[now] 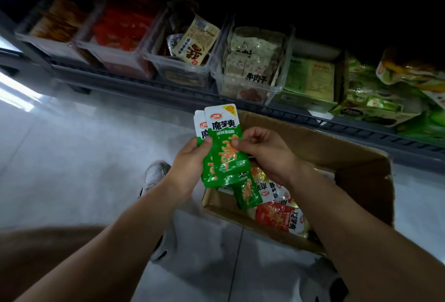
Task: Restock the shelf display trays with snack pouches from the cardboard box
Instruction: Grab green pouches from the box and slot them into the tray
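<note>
On the head camera I see the left hand (190,164) curled round a small stack of green-and-white snack pouches (222,123), thumb across the front and fingers hidden behind. The right hand (267,152) meets it from the other side, thumb and fingertips pinching the right edge of the front pouch. The stack stands upright with its white tops uppermost, held in the air above the near left corner of the open brown cardboard box (361,157). At least two pouches show at the top; how many are in the stack I cannot tell.

The box sits on the pale grey tiled floor (72,157), just in front of the dark grey shelf edge (168,90). Inside it lie more pouches, loosely heaped: a green loose pouch (248,193) directly below the held ones and a red-and-white pouch (279,215) nearer to me.

Along the shelf stands a row of clear plastic display trays. The clear tray of pale beige packets (272,94) is just beyond the box. To its left comes the clear tray with a tan pouch (178,68) tilted on top, then a tray of red packets (120,34). A green carton (310,80) stands to the right.

A grey mesh sneaker (154,176) rests on the floor beside the left wrist.
</note>
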The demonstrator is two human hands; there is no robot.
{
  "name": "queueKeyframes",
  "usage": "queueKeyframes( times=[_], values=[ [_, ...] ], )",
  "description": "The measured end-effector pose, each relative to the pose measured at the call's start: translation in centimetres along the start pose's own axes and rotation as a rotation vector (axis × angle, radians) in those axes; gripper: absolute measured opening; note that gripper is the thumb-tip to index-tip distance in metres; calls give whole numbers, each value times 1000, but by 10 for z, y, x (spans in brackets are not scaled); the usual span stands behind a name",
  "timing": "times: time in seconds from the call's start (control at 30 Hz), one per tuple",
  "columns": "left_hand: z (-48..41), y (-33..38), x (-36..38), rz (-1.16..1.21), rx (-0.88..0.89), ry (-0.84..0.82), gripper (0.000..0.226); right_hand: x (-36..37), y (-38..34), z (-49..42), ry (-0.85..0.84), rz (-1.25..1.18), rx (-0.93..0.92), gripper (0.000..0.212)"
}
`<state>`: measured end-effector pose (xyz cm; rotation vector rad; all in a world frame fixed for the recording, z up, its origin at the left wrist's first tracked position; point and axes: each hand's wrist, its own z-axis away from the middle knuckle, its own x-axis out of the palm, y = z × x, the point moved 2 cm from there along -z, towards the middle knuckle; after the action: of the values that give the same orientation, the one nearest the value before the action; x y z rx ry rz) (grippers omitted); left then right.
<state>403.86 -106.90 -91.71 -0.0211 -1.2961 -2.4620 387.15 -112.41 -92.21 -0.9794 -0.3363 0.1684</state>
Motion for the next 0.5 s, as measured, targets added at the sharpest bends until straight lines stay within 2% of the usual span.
queueKeyframes(
  times=[0.1,0.17,0.23,0.3,0.37,0.43,0.5],
  values=[
    [-1,1,-1,-23,18,-44,14,9,5,-4,14,167,-35,20],
    [-4,0,-3,-14,14,-51,17,5,8,-7,6,78,-8,23],
    [-7,-1,-6,3,-8,-38,17,-14,20,-14,95,75,36,25],
    [-9,-3,-6,18,-29,-35,17,-41,46,-22,211,452,70,24],
    [-11,-4,-6,24,-48,-18,17,-59,80,-24,225,786,139,22],
    [-13,-6,-6,37,-62,-22,16,-62,110,-22,152,811,205,22],
    [-15,-6,-7,50,-65,-50,16,-58,132,-21,120,827,200,46]
  ],
)
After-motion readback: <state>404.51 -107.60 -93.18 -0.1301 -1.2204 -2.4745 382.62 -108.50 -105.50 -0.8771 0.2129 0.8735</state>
